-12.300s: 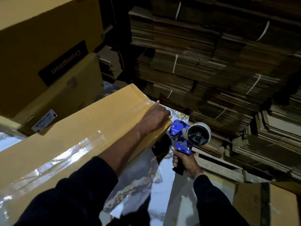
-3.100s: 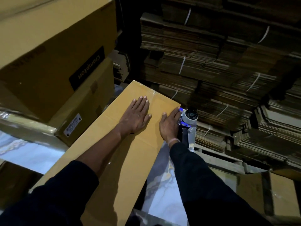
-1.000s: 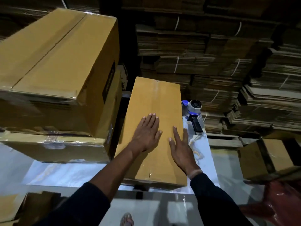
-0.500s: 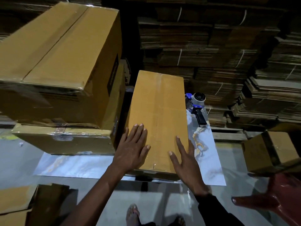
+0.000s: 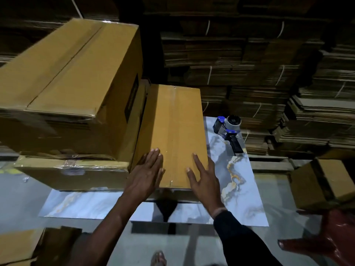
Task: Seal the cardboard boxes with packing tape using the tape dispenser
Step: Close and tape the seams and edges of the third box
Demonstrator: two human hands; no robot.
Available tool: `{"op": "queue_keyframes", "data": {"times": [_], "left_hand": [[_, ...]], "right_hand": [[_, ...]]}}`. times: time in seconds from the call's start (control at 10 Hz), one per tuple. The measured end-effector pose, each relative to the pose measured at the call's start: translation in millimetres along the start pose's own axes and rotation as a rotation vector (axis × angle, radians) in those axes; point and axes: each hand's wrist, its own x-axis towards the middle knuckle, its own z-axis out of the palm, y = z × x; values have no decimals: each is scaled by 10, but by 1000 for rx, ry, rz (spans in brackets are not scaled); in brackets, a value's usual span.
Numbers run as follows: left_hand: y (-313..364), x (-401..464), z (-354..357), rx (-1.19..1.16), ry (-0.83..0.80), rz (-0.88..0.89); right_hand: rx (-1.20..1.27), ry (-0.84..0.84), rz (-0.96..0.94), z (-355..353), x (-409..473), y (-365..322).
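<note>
Head view: my left hand (image 5: pixel 146 175) and right hand (image 5: pixel 203 179) lie flat, fingers spread, on the near end of the long cardboard box (image 5: pixel 176 131). Tape dispenser (image 5: pixel 229 129) sits untouched at the marble-patterned table's (image 5: pixel 240 189) far right corner, beyond my right hand.

Dim storeroom. Bundled stacks of flattened cardboard (image 5: pixel 259 73) fill the far wall and right side, tied with pale straps. Marble-patterned surface (image 5: pixel 236 181) sits over a grey floor (image 5: pixel 19 198); a red plastic chair (image 5: pixel 334 239) stands near right.
</note>
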Motion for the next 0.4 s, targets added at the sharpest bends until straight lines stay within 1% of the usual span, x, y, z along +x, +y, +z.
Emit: {"op": "queue_keyframes", "data": {"times": [0.2, 0.3, 0.4], "left_hand": [[9, 82, -12, -26, 30, -31], [40, 64, -29, 12, -10, -38], [84, 92, -4, -16, -61, -34]], "right_hand": [[-3, -29, -2, -3, 139, 8], [-3, -60, -6, -51, 136, 18], [-6, -137, -12, -118, 186, 24]]}}
